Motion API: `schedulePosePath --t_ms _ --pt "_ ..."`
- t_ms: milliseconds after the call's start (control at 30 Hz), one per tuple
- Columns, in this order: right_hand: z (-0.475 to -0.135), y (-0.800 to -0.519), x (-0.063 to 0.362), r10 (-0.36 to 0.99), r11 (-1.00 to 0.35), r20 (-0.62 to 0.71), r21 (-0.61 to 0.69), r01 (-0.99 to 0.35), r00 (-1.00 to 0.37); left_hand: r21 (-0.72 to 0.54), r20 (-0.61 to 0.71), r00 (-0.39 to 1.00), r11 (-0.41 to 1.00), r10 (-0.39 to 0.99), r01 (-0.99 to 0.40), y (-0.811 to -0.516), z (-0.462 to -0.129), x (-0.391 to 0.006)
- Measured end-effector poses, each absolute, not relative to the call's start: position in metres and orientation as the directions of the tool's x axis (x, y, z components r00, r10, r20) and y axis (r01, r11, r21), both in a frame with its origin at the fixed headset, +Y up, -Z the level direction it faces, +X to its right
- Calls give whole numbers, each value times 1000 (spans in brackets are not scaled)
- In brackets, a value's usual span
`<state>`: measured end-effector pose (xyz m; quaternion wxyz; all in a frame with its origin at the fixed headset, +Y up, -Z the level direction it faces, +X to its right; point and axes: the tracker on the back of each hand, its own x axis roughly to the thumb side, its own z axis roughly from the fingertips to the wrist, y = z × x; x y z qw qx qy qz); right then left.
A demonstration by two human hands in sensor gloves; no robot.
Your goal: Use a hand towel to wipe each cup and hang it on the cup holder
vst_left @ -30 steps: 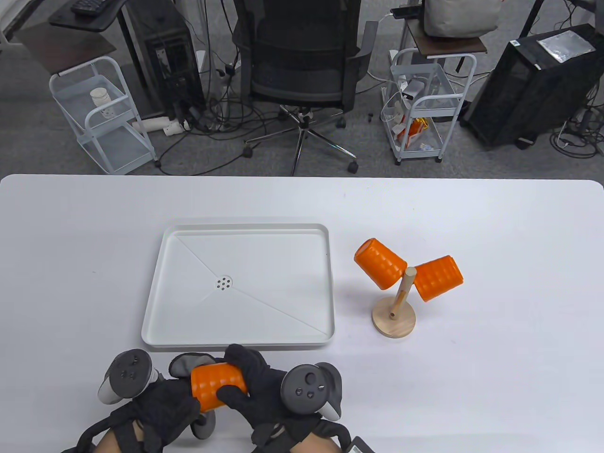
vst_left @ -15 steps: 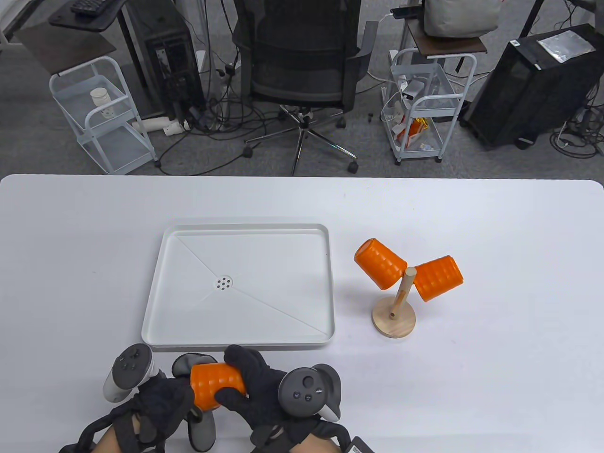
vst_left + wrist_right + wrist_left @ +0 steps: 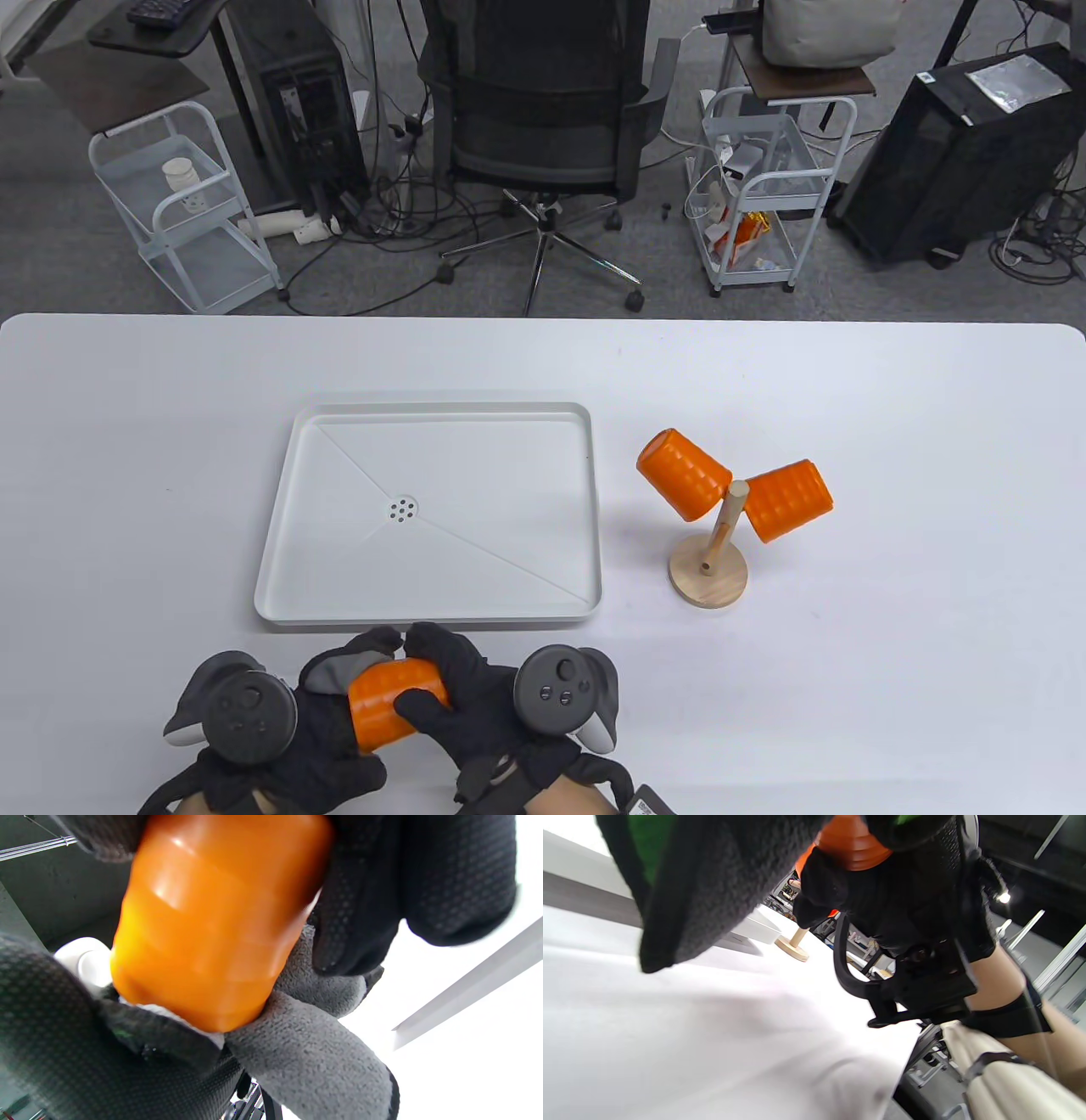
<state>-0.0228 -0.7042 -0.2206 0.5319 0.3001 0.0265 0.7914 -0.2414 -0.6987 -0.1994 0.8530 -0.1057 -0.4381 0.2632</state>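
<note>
Near the table's front edge both hands hold an orange ribbed cup lying on its side. My right hand grips its right end, fingers over the top and thumb in front. My left hand wraps the grey hand towel around the cup's left end. In the right wrist view the towel is pressed against the cup. The wooden cup holder stands to the right with two orange cups hanging on its pegs.
A white drain tray lies just beyond the hands in the middle of the table. The holder stands right of it, about a hand's width from its edge. Behind the table are an office chair and two white carts.
My left hand has rolled over so its tracker faces up, and it has closed the towel further around the cup. The towel flap that hung below is gone from sight. The right hand has barely moved.
</note>
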Motion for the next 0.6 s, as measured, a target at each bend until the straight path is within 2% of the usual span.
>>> schedulePosePath --t_ms 100,167,233,433,600 --pt "-221 -704 -22 860 -428 445 363 -828 -250 -353 710 517 877 478 -326 -696 -197 -240" --pt "-221 -703 -22 857 -432 449 358 -828 -253 -374 700 499 857 511 -354 -697 -198 -240" --pt "-221 -704 -22 858 -431 447 355 -829 -254 -448 664 439 792 606 -415 -700 -200 -241" --pt "-220 -702 -22 829 -466 485 323 -824 -279 -596 548 316 626 775 -502 -709 -209 -243" --pt "-217 -700 -24 787 -509 535 284 -813 -306 -728 393 159 412 906 -548 -720 -217 -246"
